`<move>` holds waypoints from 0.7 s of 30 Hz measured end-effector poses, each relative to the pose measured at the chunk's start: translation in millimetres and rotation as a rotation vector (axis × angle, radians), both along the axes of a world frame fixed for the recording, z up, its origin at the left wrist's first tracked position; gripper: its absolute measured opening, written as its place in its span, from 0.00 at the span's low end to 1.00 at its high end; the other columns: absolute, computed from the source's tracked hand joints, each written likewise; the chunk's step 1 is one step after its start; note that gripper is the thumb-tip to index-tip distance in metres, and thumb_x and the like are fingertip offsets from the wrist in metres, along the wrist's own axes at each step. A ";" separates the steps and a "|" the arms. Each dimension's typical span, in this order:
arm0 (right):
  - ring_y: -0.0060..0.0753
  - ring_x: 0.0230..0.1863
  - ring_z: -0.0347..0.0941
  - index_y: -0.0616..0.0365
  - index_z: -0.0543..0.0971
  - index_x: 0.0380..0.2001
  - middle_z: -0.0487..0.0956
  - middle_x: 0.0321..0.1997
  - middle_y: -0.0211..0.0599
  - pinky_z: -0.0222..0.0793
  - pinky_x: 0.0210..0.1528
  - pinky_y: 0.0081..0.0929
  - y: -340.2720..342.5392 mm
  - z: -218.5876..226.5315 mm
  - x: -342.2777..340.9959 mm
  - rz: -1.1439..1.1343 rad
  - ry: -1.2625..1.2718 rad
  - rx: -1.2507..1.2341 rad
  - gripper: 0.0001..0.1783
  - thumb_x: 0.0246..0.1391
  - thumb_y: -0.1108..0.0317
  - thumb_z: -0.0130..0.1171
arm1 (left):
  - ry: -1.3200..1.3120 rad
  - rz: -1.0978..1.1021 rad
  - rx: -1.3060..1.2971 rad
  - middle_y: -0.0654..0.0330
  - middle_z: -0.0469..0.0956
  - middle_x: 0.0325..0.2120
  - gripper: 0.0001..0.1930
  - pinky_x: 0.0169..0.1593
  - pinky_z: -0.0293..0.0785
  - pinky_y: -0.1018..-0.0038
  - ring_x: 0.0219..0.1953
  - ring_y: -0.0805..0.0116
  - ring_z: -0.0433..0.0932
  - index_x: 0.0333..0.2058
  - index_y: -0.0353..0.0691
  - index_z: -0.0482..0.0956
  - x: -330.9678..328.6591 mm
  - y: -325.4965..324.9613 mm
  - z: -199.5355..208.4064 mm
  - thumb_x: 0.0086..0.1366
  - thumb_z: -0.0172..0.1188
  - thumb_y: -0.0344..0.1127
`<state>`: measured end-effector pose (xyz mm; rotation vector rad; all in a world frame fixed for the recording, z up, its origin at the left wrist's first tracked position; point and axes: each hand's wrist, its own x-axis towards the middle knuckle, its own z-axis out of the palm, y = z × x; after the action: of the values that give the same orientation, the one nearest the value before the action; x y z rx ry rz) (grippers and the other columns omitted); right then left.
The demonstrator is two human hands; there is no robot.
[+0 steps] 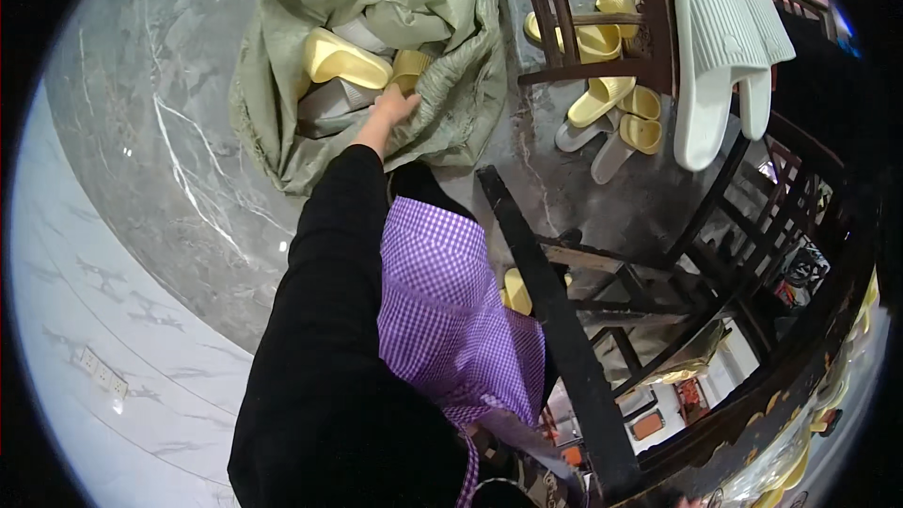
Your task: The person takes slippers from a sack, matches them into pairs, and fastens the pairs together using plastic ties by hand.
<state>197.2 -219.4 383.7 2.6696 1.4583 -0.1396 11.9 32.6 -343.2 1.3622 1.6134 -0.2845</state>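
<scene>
My left hand reaches into a large green woven sack on the floor. Its thumb stands apart from the fingers, which are at the near edge of a yellow slipper; no firm grip on it shows. Beside that slipper lies another yellow slipper, sole side partly up. Grey slippers are under and around them, partly covered by the folds of the sack. At the bottom edge, by the dark table, a skin-coloured sliver may be my right hand; its fingers do not show.
Right of the sack stands a dark wooden stool with white slippers on top. Yellow slippers and grey ones lie on the grey marbled floor around it. A dark wooden frame rises close to my right side, near my purple checked apron.
</scene>
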 end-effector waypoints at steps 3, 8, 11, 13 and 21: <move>0.40 0.52 0.64 0.48 0.68 0.49 0.69 0.51 0.37 0.46 0.62 0.44 0.0 -8.5 30.4 -0.051 0.175 -0.042 0.23 0.61 0.49 0.34 | -0.075 -0.034 -0.074 0.44 0.66 0.51 0.39 0.52 0.64 0.64 0.51 0.49 0.67 0.55 0.32 0.59 -4.5 -11.7 -17.6 0.56 0.47 0.61; 0.43 0.57 0.56 0.46 0.65 0.53 0.63 0.56 0.38 0.43 0.62 0.49 17.6 -15.4 41.2 -0.105 0.194 -0.639 0.22 0.60 0.49 0.36 | -0.625 -0.494 -0.418 0.48 0.66 0.52 0.33 0.53 0.61 0.65 0.53 0.53 0.65 0.54 0.36 0.62 113.8 -69.3 34.0 0.57 0.47 0.56; 0.45 0.59 0.51 0.45 0.62 0.55 0.59 0.58 0.39 0.41 0.62 0.51 24.2 -4.2 48.6 -0.160 0.226 -0.986 0.23 0.60 0.50 0.37 | -0.673 -0.576 -0.451 0.49 0.68 0.49 0.27 0.52 0.63 0.66 0.50 0.54 0.67 0.52 0.39 0.64 125.7 -55.5 67.1 0.60 0.46 0.51; 0.47 0.61 0.48 0.45 0.61 0.56 0.56 0.60 0.40 0.40 0.61 0.53 36.7 7.0 56.8 -0.173 0.270 -1.213 0.24 0.59 0.50 0.38 | -0.769 -0.452 -0.338 0.47 0.71 0.46 0.23 0.50 0.65 0.67 0.48 0.54 0.70 0.50 0.38 0.67 120.7 -49.1 47.7 0.60 0.46 0.46; 0.51 0.67 0.35 0.42 0.55 0.61 0.46 0.67 0.43 0.35 0.61 0.60 105.4 45.4 83.2 -0.155 0.383 -2.110 0.28 0.58 0.52 0.42 | -0.196 0.929 0.341 0.57 0.75 0.20 0.13 0.29 0.68 0.70 0.23 0.65 0.72 0.28 0.33 0.75 -27.0 3.8 -15.7 0.55 0.55 0.40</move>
<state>280.5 -114.0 429.1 0.8869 0.3117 -1.2807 -15.1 36.5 -358.8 0.7059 1.9873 0.6785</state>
